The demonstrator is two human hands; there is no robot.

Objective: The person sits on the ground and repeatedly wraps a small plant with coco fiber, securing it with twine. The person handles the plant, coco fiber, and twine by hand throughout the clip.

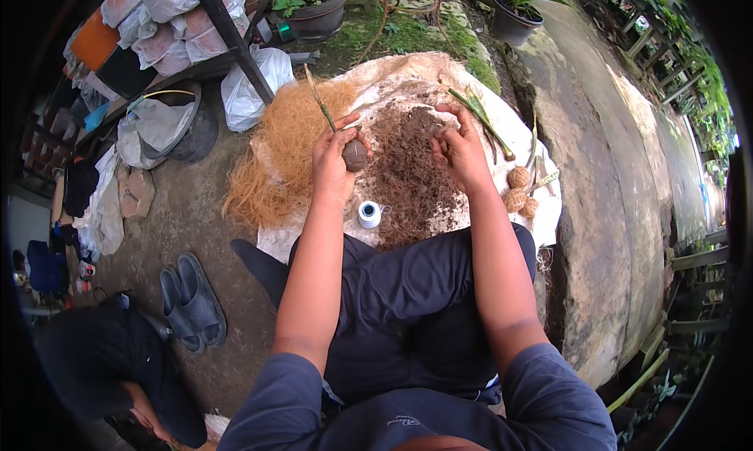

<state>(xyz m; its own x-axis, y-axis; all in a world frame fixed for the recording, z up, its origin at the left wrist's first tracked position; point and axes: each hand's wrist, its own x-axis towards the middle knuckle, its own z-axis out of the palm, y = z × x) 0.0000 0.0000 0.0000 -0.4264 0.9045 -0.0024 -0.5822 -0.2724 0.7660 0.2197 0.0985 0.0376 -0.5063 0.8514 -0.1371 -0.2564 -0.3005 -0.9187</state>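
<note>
My left hand [332, 171] is closed around a dark brown soil ball [355, 158] with pale lines across its surface. A thin plant stem [318, 98] sticks up from that hand, leaning to the left; its lower end is hidden by my fingers. Apart from it, over the right side of the loose brown soil [404, 165], my right hand [460, 154] has its fingers curled in a pinch. Whatever they hold is too thin or hidden to make out. Between my forearms a thread spool [369, 214], white with a blue core, stands on the sheet.
Orange-brown fibre [286, 141] lies heaped on the left of the pale sheet [541, 157]. On its right are green cut stems [488, 123] and several fibre-wrapped balls [515, 200]. Potted plants [314, 18] stand beyond. Sandals [194, 298] and another person [110, 365] are at left.
</note>
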